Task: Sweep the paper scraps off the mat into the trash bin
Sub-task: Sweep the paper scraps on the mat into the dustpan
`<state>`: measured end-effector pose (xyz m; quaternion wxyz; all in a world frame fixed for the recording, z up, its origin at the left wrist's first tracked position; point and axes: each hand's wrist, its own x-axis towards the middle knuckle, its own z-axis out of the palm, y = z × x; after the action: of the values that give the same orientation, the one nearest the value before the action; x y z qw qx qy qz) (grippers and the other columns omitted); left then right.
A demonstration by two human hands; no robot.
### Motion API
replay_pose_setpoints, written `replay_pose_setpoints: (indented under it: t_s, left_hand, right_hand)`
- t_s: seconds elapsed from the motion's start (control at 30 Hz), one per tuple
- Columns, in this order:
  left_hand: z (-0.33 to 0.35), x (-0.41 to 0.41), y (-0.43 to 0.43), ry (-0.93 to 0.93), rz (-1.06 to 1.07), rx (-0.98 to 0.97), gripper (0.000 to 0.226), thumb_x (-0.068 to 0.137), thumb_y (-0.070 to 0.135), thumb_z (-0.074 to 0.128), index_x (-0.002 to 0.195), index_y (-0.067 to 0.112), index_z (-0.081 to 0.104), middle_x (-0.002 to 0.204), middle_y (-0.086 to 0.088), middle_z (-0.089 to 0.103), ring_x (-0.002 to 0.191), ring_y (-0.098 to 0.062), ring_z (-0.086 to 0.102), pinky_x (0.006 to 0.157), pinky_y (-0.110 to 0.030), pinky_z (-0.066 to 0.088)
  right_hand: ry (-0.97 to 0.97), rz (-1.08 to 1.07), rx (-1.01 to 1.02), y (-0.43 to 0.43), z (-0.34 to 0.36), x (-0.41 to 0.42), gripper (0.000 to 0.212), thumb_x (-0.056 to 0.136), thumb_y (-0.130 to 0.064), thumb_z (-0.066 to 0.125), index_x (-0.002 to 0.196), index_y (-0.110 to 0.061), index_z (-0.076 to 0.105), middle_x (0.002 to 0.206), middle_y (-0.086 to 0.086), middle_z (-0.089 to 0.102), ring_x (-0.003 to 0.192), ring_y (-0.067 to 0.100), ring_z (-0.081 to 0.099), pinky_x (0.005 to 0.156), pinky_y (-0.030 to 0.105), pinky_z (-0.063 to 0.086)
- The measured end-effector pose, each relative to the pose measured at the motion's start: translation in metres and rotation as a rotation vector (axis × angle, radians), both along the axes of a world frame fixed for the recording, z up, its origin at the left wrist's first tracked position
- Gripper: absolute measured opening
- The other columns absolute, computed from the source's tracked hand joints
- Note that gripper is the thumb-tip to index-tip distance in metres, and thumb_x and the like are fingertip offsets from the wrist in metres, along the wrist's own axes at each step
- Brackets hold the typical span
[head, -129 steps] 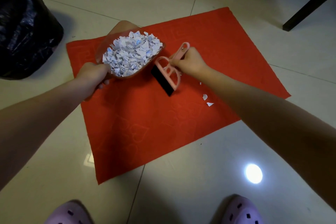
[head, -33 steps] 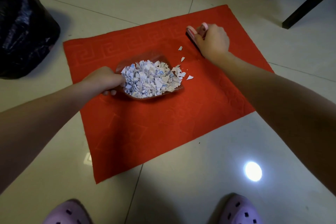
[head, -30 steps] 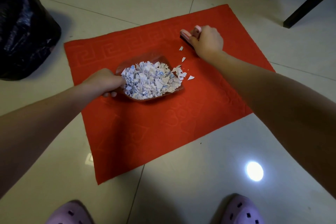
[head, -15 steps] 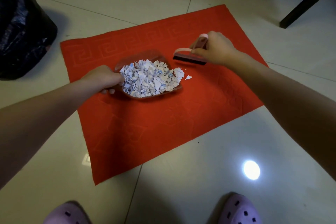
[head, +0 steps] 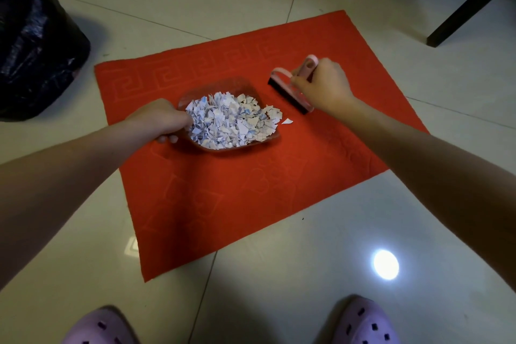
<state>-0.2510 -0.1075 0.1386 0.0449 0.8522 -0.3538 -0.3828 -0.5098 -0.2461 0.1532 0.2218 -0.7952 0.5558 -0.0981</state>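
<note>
On the red rectangular fabric mat, at its middle, the left hand grips a clear pinkish plastic dustpan heaped with torn white paper scraps. One loose scrap lies on the mat beside the pan's lip. The right hand grips a pink-handled black-bristled brush toward the mat's far right. The black-bagged trash bin stands off the mat's far-left corner.
</note>
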Motion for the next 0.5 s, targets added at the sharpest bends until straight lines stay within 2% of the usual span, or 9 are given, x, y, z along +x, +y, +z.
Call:
replay_pose_setpoints:
  t_s: [0.07,0.13,0.2,0.27,0.33,0.43,0.5]
  left_hand:
    - [0.0,0.0,0.0,0.0,-0.004,0.004,0.016,0.08,0.022,0.062,0.071,0.009,0.061,0.036,-0.001,0.055,0.03,-0.014,0.041,0.044,-0.021,0.031]
    - [0.0,0.0,0.0,0.0,-0.01,0.009,0.016,0.081,0.022,0.062,0.071,0.009,0.061,0.036,-0.001,0.055,0.028,-0.013,0.041,0.043,-0.021,0.031]
    - [0.0,0.001,0.0,0.003,-0.012,0.013,0.016,0.08,0.022,0.062,0.071,0.009,0.061,0.037,-0.002,0.056,0.033,-0.016,0.042,0.045,-0.021,0.032]
    - [0.001,0.001,0.0,0.008,-0.008,0.013,0.016,0.08,0.022,0.062,0.071,0.008,0.062,0.037,-0.003,0.056,0.037,-0.018,0.042,0.047,-0.023,0.032]
    - [0.0,0.001,0.0,0.01,-0.01,0.019,0.016,0.08,0.021,0.063,0.071,0.008,0.062,0.037,-0.003,0.056,0.038,-0.019,0.041,0.047,-0.023,0.031]
    - [0.001,0.0,0.001,0.007,-0.019,0.027,0.016,0.08,0.021,0.063,0.071,0.007,0.062,0.037,-0.003,0.055,0.037,-0.019,0.041,0.045,-0.023,0.032]
    - [0.001,0.0,0.001,0.005,-0.021,0.022,0.016,0.079,0.021,0.063,0.073,0.007,0.063,0.037,-0.002,0.056,0.037,-0.018,0.043,0.045,-0.021,0.032]
  right_hand:
    - [0.012,-0.06,-0.048,-0.006,0.006,-0.011,0.033,0.092,-0.036,0.055,0.098,-0.004,0.065,0.073,0.008,0.061,0.054,0.017,0.052,0.044,0.025,0.033]
    - [0.058,-0.13,-0.084,-0.009,0.006,-0.022,0.038,0.094,-0.04,0.051,0.083,-0.005,0.059,0.066,0.007,0.056,0.06,0.024,0.055,0.048,0.027,0.038]
    - [0.111,-0.185,-0.083,-0.009,0.0,-0.028,0.044,0.096,-0.043,0.046,0.065,-0.012,0.045,0.056,0.003,0.048,0.062,0.027,0.057,0.049,0.028,0.038]
    - [0.135,-0.199,-0.054,-0.004,-0.009,-0.025,0.045,0.097,-0.043,0.046,0.061,-0.017,0.038,0.053,0.001,0.045,0.063,0.028,0.058,0.051,0.028,0.037]
    - [0.136,-0.16,-0.041,0.005,-0.014,-0.018,0.044,0.097,-0.043,0.046,0.063,-0.015,0.039,0.055,0.002,0.045,0.06,0.027,0.057,0.054,0.03,0.039]
    - [0.081,-0.095,-0.016,0.017,-0.013,-0.004,0.045,0.096,-0.039,0.05,0.059,-0.016,0.037,0.052,0.0,0.045,0.045,0.014,0.044,0.042,0.024,0.03]
    - [-0.011,-0.077,0.021,0.019,-0.009,0.002,0.044,0.095,-0.035,0.052,0.057,-0.016,0.039,0.05,0.0,0.046,0.041,0.011,0.043,0.036,0.017,0.028]
